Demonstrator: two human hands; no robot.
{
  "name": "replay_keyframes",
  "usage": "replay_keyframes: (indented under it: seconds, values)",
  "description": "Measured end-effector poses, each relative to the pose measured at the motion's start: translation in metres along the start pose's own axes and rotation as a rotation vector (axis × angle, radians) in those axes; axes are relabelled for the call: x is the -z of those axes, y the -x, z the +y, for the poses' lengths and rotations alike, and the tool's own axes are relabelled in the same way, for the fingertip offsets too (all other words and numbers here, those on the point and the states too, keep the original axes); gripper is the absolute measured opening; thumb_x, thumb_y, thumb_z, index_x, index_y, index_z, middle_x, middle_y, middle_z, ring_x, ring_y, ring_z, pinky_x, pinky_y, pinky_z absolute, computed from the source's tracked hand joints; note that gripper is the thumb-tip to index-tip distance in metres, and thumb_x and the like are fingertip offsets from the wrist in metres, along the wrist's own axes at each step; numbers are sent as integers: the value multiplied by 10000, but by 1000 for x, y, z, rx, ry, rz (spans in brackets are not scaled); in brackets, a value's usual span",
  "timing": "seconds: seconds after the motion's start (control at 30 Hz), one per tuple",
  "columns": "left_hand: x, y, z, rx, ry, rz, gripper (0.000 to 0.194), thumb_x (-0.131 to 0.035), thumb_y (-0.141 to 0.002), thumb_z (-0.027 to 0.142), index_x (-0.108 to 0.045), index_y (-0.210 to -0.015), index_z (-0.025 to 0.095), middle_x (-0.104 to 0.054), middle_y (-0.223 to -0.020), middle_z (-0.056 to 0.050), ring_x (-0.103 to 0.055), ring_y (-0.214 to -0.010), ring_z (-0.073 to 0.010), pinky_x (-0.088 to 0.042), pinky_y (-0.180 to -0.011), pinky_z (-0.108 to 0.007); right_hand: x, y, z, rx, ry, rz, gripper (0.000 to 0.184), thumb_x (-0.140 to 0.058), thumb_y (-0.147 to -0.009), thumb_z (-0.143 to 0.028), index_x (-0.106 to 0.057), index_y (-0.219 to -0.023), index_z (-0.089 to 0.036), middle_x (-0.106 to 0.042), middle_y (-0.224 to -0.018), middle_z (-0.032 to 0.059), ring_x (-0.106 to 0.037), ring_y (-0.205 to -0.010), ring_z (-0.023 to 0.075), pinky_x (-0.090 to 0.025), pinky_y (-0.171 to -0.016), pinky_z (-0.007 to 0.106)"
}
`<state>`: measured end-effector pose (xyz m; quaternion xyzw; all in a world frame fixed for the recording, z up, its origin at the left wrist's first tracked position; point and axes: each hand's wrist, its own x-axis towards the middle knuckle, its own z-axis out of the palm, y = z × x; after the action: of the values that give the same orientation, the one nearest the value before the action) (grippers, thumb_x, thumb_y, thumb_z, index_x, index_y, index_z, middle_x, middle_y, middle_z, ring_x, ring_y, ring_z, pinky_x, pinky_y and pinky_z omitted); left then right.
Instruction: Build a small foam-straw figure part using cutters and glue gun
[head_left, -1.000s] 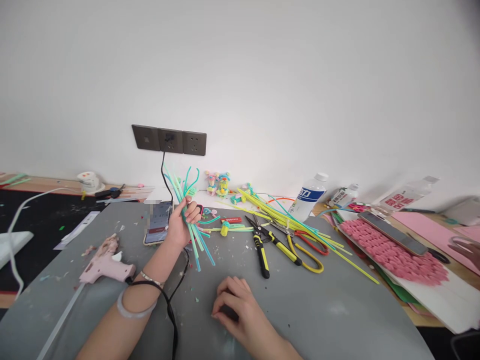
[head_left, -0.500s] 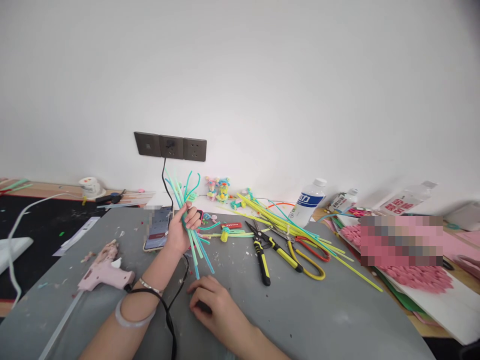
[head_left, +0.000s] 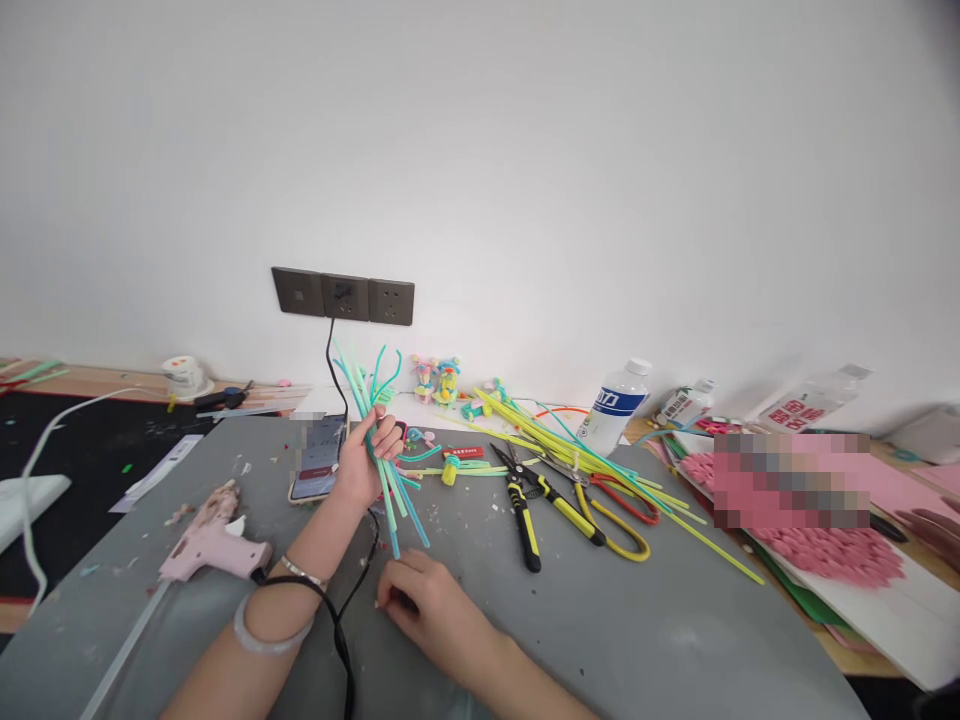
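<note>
My left hand (head_left: 373,448) is raised above the table, its fingers wrapped around a bundle of green and blue pipe cleaners (head_left: 361,385). The stems fan out above the fist, two with curved tips, and their lower ends stick out beneath it. My right hand (head_left: 424,600) rests on the grey tabletop just below those ends, fingers curled with thumb and forefinger together. Whatever it may pinch is too small to make out. Black-and-yellow wire pliers (head_left: 532,490) lie to its right. A pink hot glue gun (head_left: 214,540) is by my left forearm, its cord crossing my wrist.
Yellow pipe cleaners (head_left: 540,430), red- and yellow-handled scissors (head_left: 615,515) and a bottle (head_left: 615,405) lie or stand at the back right. A phone (head_left: 319,460) is behind my left hand. Another person's hand (head_left: 930,530) shows at the right edge, beside a pink woven piece (head_left: 832,555).
My right hand has moved left across the table to beneath the bundle, and its fingers have curled in more. My left hand keeps its hold. The view has tilted slightly upward.
</note>
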<state>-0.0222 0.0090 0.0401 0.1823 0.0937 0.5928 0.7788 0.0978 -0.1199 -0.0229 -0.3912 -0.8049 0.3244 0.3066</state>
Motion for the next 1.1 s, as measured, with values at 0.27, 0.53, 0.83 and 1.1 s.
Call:
replay_keyframes:
  seconds: [0.27,0.53,0.83,1.1]
  values:
    - [9,-2,7,39,165,12,289,-280,-1023,127,-475,-813,161,-328,-519,74,-363,-365,-32,-299,-374,-111,72,5,21,-126,-128,202,187,-522,-789,-81,-602,-723,-236,-652,-762,10,-611,-721,198,-474,-677,304]
    - [8,3,5,146,56,-118,321,-247,-1031,162,-514,-854,142,-292,-529,81,-309,-330,-32,-238,-331,-122,156,-62,64,-176,33,594,89,-543,-829,-216,-624,-809,-183,-696,-861,57,-633,-800,176,-503,-780,311]
    - [3,1,1,200,-70,-78,259,-357,-998,144,-530,-806,145,-217,-527,92,-241,-325,-38,-224,-335,-138,141,-70,94,-286,130,554,166,-541,-814,-153,-703,-850,-143,-680,-862,85,-652,-728,193,-544,-751,363]
    - [3,-1,-1,128,-70,-43,362,-244,-1017,125,-535,-801,132,-266,-505,86,-285,-323,-40,-250,-343,-145,54,29,21,-131,349,217,698,-532,-886,-200,-265,-1530,-237,-287,-1584,96,-297,-1444,276,-369,-1138,459]
